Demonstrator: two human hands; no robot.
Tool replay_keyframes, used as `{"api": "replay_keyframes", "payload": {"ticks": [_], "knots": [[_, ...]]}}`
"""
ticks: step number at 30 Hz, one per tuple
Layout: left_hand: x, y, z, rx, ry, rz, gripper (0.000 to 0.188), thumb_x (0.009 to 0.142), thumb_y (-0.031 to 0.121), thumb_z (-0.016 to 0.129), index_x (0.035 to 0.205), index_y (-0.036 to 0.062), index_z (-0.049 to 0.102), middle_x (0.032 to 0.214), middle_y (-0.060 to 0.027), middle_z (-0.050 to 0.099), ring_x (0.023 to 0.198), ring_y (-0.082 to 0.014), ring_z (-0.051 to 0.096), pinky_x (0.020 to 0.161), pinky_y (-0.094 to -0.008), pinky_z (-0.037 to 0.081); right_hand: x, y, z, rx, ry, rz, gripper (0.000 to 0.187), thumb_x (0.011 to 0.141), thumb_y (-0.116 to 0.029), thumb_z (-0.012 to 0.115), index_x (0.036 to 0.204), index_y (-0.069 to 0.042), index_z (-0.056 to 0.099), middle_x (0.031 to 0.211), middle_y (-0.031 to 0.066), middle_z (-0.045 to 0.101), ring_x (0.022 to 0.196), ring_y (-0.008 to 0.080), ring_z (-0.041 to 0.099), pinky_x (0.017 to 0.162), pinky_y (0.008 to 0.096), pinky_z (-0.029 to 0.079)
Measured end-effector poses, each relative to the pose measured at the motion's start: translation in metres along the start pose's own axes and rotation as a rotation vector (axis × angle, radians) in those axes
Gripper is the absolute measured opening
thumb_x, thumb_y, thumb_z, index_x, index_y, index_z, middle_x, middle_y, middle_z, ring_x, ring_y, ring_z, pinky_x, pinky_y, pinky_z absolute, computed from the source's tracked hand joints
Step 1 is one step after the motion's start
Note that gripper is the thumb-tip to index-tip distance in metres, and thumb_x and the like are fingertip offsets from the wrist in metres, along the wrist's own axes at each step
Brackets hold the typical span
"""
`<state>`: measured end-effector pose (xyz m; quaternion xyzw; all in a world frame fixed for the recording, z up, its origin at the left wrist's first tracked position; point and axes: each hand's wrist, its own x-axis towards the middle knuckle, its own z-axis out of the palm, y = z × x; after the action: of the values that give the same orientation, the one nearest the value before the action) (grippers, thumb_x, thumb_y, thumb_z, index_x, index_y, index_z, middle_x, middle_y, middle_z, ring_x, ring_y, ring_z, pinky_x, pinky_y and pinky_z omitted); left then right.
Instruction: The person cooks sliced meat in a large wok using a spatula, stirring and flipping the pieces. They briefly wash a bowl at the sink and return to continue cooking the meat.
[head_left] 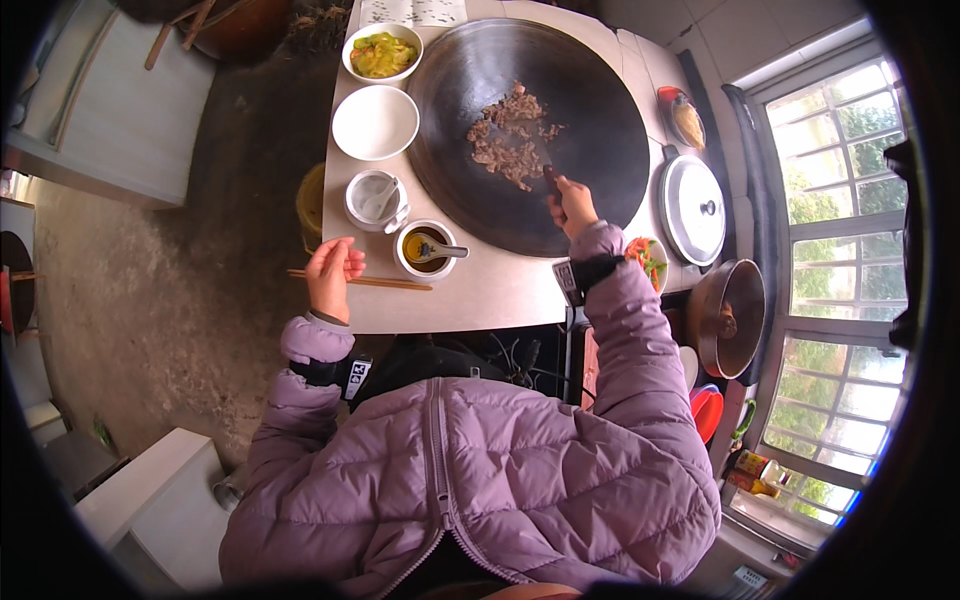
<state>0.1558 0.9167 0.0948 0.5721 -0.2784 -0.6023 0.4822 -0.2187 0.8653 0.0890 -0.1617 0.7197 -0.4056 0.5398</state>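
Note:
My right hand [574, 207] is closed round the dark handle of a spatula [551, 180], whose blade reaches into browned meat pieces [508, 140]. The meat lies in the large dark wok [450, 185] set into the counter. Over the counter's left edge hovers my left hand [335, 270], its fingers loosely bent, with nothing visible in them. Chopsticks [390, 284] lie on the counter and pass behind that hand. Close by stand a jar of yellow-brown oil with a white spoon [445, 251] in it and a white jar [362, 215] with another spoon.
Along the wok's left side sit a white bowl [375, 122] and a bowl of cut yellow-green vegetables [382, 56]. To the right are a plate of red and green peppers [650, 262], a round lid [692, 210], an empty pan [725, 318] and barred windows [835, 260].

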Motion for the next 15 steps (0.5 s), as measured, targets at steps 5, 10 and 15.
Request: {"api": "replay_keyframes", "payload": {"ticks": [5, 10, 15], "knots": [[-0.006, 0.004, -0.007, 0.028, 0.02, 0.043, 0.019, 0.087, 0.017, 0.047, 0.093, 0.0021, 0.056, 0.074, -0.0046, 0.058, 0.06, -0.0097, 0.053, 0.055, -0.0204, 0.043, 0.057, -0.012, 0.007, -0.079, 0.093, 0.027, 0.021, 0.087, -0.027, 0.044, 0.091, -0.008, 0.05, 0.06, 0.0038, 0.048, 0.038, 0.0091, 0.036, 0.033, 0.0243, 0.026], [-0.008, 0.001, -0.019, 0.008, 0.059, 0.02, 0.018, 0.087, 0.017, 0.047, 0.093, 0.0023, 0.056, 0.073, -0.0045, 0.058, 0.06, -0.0097, 0.053, 0.055, -0.0206, 0.043, 0.039, 0.011, -0.005, -0.279, 0.2, -0.083, 0.026, 0.085, -0.029, 0.047, 0.089, -0.004, 0.054, 0.054, 0.0047, 0.049, 0.035, 0.0119, 0.04, 0.03, 0.0264, 0.028], [0.0, -0.001, -0.013, -0.005, 0.006, 0.01, 0.018, 0.087, 0.017, 0.047, 0.092, 0.0029, 0.056, 0.073, -0.0044, 0.058, 0.06, -0.0095, 0.053, 0.055, -0.0204, 0.043, -0.018, 0.04, -0.034, -0.023, 0.071, 0.066, 0.029, 0.086, -0.029, 0.046, 0.104, -0.006, 0.05, 0.053, 0.0043, 0.048, 0.034, 0.0097, 0.036, 0.03, 0.0235, 0.025]]}}
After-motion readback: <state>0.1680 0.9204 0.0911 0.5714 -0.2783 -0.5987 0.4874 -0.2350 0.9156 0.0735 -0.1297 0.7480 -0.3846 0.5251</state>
